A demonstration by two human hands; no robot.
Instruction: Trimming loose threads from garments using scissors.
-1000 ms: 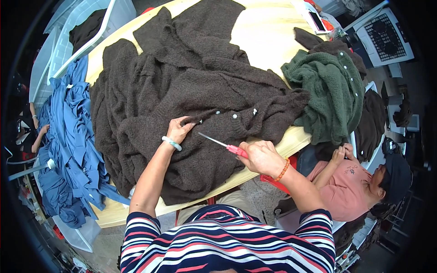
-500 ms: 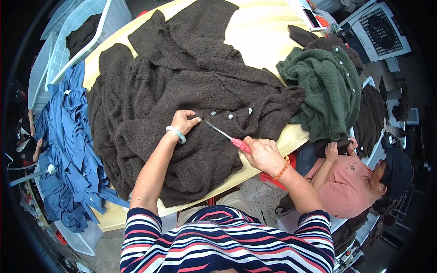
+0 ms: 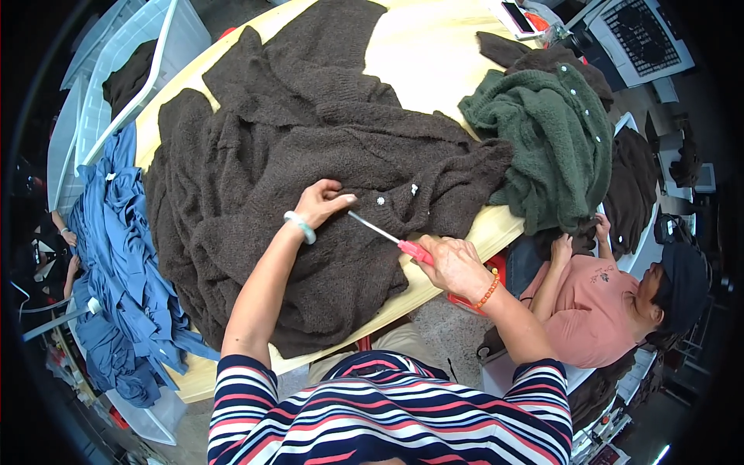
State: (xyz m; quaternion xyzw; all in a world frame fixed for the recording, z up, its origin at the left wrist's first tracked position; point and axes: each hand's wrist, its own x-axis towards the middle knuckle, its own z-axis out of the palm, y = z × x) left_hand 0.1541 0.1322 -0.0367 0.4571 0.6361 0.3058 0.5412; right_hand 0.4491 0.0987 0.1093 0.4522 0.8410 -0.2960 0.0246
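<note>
A heap of dark brown fuzzy knit garments (image 3: 256,201) covers the table in front of me. White buttons (image 3: 380,201) show along a front band beside my hands. My left hand (image 3: 322,205) pinches the brown knit, thumb stretched to the right and fingers curled; a button by the thumb tip is mostly covered. My right hand (image 3: 453,263) is closed round the red handle of a screwdriver-like tool (image 3: 380,231). Its thin metal shaft points up and left, with the tip just below my left thumb. Whether the tip touches the knit I cannot tell.
A green knit cardigan (image 3: 546,147) lies to the right on the wooden table (image 3: 422,58). Blue garments (image 3: 116,232) hang over the left edge, near clear plastic bins (image 3: 159,58). A co-worker in a pink shirt (image 3: 585,302) sits close at the right, handling dark cloth.
My left thumb has moved right, over a button that showed before. The tool's tip stays close to that thumb. The view has shifted slightly.
</note>
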